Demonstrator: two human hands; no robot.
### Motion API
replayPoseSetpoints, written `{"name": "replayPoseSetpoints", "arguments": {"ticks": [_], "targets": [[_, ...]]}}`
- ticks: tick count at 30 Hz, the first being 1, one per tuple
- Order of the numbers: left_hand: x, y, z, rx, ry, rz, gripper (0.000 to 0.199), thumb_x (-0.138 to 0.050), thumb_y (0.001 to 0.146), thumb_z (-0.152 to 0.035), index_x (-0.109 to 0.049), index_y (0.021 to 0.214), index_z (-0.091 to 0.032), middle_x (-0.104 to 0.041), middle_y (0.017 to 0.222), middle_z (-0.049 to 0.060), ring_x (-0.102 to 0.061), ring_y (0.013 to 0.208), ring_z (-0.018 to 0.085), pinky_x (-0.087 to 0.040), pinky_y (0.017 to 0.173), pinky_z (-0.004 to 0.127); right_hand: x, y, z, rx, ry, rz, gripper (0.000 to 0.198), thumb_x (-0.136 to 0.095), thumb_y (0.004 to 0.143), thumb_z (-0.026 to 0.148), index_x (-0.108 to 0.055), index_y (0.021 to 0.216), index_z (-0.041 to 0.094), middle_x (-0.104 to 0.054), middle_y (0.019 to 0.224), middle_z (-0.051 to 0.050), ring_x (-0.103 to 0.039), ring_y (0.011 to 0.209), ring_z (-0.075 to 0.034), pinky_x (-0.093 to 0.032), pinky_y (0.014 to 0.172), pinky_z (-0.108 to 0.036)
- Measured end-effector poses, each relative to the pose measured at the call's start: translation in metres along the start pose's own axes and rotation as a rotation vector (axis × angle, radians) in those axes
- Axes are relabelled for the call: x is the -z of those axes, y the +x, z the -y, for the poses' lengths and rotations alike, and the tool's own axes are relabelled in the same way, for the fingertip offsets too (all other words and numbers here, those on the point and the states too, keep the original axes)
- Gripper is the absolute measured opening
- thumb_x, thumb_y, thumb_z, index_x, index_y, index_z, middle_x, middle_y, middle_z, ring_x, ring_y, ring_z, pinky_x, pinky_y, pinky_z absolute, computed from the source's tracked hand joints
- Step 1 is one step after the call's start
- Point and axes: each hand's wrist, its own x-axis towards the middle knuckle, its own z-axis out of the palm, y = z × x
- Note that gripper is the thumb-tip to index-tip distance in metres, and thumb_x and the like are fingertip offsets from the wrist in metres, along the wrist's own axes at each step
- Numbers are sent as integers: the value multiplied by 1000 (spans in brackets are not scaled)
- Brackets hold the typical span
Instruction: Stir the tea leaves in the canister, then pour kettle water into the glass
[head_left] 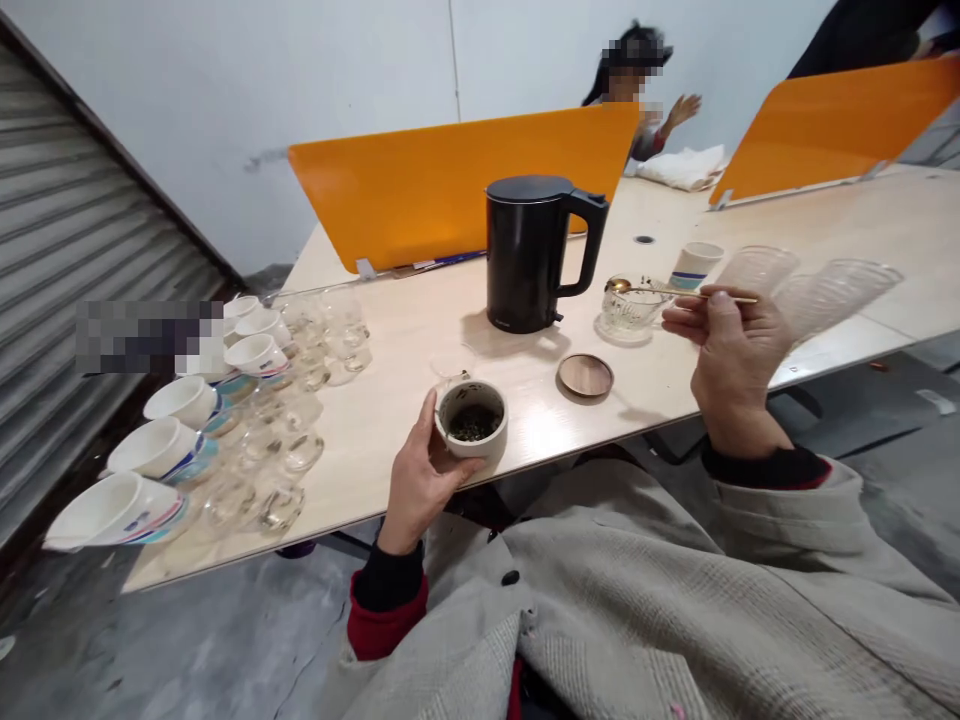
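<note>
Left hand curls round a small pale jar, thumb on the near side, fingers on the far left side. Jar is upright at the front edge of the bench; whether its base touches the top cannot be told. Dark loose leaves inside.

Right hand, well apart from the left, is pinched on the handle of a gold-coloured spoon. Spoon bowl is at the rim of a clear glass bowl; contact unclear.

Round wooden disc lies flat near the front edge, between jar and glass bowl. Black kettle stands behind the disc, before an orange divider.

Left edge of bench: row of paper cups; clear cups just beside, reaching toward the front left corner. Beyond the divider, a co-worker's raised hand near white cloth.
</note>
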Motion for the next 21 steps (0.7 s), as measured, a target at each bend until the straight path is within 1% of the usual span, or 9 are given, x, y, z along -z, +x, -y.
{"name": "replayPoseSetpoints", "arguments": {"ticks": [3, 7, 9, 12, 14, 17, 19, 21], "targets": [[0, 1, 0, 9, 14, 8, 113, -90, 77, -54, -31, 170, -30, -60, 159, 14, -60, 143, 38, -49, 120, 55, 8, 27, -21, -39, -125, -64, 10, -57, 94, 10, -65, 93, 16, -74, 77, -4, -71, 57, -13, -61, 58, -26], [-1, 2, -1, 22, 72, 9, 122, -94, 71, -51, -28, 171, -29, -64, 154, 14, -64, 139, 38, -51, 116, 55, 3, 47, -49, -140, -327, -23, 14, -57, 94, 5, -64, 90, 16, -70, 70, 1, -61, 48, -8, -52, 50, -19], [-2, 3, -2, 26, 101, 15, 127, -96, 69, -52, -25, 172, -27, -65, 152, 16, -66, 135, 39, -52, 114, 55, -1, 52, -58, -178, -407, -6, 16, -55, 95, 4, -62, 89, 17, -66, 66, 4, -61, 47, -8, -48, 46, -18], [-3, 4, -3, 22, 107, 32, 128, -95, 70, -55, -23, 172, -26, -66, 151, 16, -68, 132, 39, -53, 113, 55, -5, 59, -66, -200, -491, 24, 17, -54, 95, 4, -61, 88, 18, -63, 64, 5, -62, 47, -9, -46, 46, -19], [-3, 4, -3, 11, 99, 41, 128, -95, 70, -56, -23, 172, -26, -64, 154, 17, -66, 134, 40, -52, 114, 56, -5, 63, -70, -203, -522, 61, 16, -55, 94, 4, -62, 90, 18, -62, 64, 4, -60, 46, -10, -46, 47, -21], [-4, 2, -3, -20, 92, 25, 128, -95, 71, -57, -24, 172, -25, -60, 158, 18, -61, 141, 40, -48, 118, 56, 3, 66, -73, -205, -552, 109, 17, -58, 92, 4, -65, 103, 16, -63, 67, 2, -61, 49, -12, -49, 50, -25], [-5, 0, -3, -52, 92, 4, 126, -94, 73, -58, -23, 172, -26, -58, 159, 18, -60, 143, 39, -49, 119, 54, 13, 60, -73, -170, -569, 115, 29, -60, 89, 5, -65, 116, 14, -65, 71, 1, -65, 53, -14, -53, 52, -27], [-5, -4, -4, -101, 124, -22, 122, -91, 76, -59, -23, 172, -28, -56, 161, 17, -58, 144, 38, -50, 118, 53, 26, 48, -71, -81, -594, 117, 42, -62, 85, 5, -65, 126, 14, -67, 74, -1, -68, 56, -17, -56, 54, -30]]}}
